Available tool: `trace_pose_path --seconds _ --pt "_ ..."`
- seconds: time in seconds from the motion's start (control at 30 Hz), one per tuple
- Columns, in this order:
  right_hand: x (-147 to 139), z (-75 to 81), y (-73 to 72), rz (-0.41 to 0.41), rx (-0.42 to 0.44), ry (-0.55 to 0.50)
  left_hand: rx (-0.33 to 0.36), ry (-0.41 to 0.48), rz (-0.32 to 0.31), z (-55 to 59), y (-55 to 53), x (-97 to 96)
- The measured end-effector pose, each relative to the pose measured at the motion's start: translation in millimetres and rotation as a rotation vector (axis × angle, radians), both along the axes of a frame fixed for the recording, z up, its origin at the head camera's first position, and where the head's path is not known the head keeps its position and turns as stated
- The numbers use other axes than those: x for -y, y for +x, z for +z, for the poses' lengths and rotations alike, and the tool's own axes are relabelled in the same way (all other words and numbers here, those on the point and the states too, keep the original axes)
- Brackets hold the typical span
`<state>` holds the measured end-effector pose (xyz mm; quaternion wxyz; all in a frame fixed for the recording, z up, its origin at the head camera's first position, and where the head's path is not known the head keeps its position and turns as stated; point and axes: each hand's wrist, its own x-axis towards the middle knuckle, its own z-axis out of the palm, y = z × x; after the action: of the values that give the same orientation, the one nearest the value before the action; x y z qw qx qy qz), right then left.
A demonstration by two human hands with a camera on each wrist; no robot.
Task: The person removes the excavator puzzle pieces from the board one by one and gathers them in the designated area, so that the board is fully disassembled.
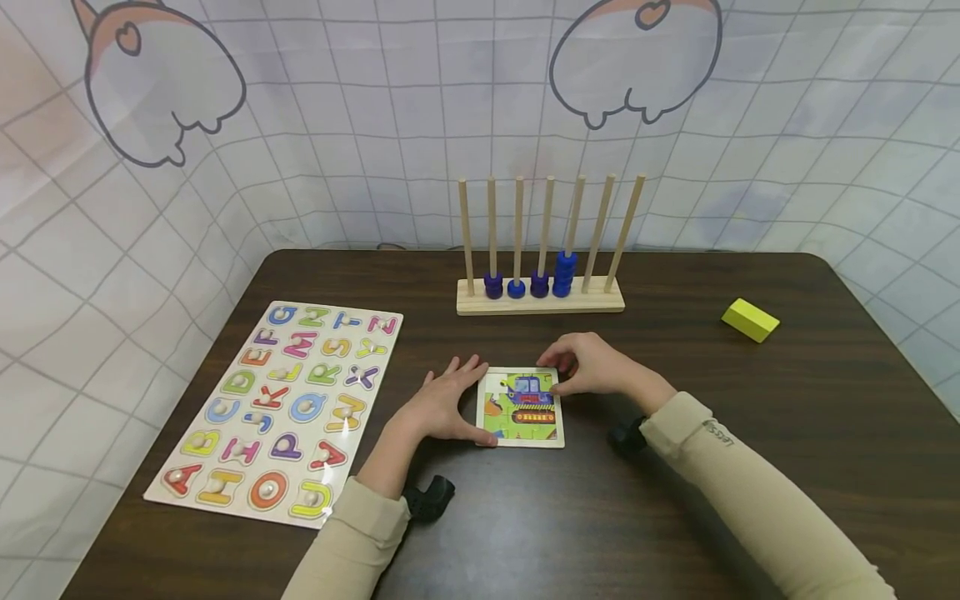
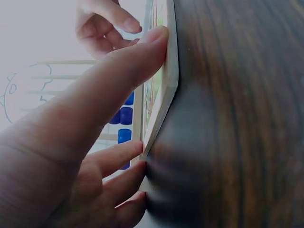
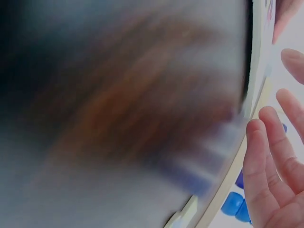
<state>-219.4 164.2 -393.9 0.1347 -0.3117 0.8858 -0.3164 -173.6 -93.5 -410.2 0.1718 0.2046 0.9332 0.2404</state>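
A small square jigsaw puzzle [image 1: 534, 429] in a pale wooden frame lies on the table, its picture a blue, red and yellow tracked vehicle on green. My left hand [image 1: 442, 404] spreads along its left side. The thumb [image 2: 154, 40] touches the frame's near left corner, and straight fingertips meet the edge farther back. My right hand [image 1: 588, 367] is at the upper right corner, fingers loosely bent, thumb tip over the right edge. Between that thumb [image 3: 293, 64] and the fingers [image 3: 273, 123] nothing shows in the right wrist view.
Left of the puzzle lies a white alphabet peg board [image 1: 288, 417] with colourful knobbed letters. Behind stands a wooden rack [image 1: 540, 307] of upright rods carrying blue and purple beads. A yellow block [image 1: 750, 320] rests at the right on the dark table [image 1: 787, 417]. A patterned cloth [image 1: 405, 167] hangs behind.
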Motion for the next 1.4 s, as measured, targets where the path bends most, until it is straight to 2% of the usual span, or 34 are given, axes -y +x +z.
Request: trace_pose_path --seconds 0.33,0.8,1.4 --pt "19.3 1.2 -1.9 0.052 -0.015 0.003 0.009 0.004 0.005 0.0 -1.4 1.5" --pt "37.1 1.5 -1.9 0.060 0.006 0.073 0.001 0.004 -0.011 -0.5 -1.1 0.9" --pt "51.8 6.5 -1.3 0.152 -0.045 0.237 0.006 0.005 -0.005 -0.3 -2.7 2.4"
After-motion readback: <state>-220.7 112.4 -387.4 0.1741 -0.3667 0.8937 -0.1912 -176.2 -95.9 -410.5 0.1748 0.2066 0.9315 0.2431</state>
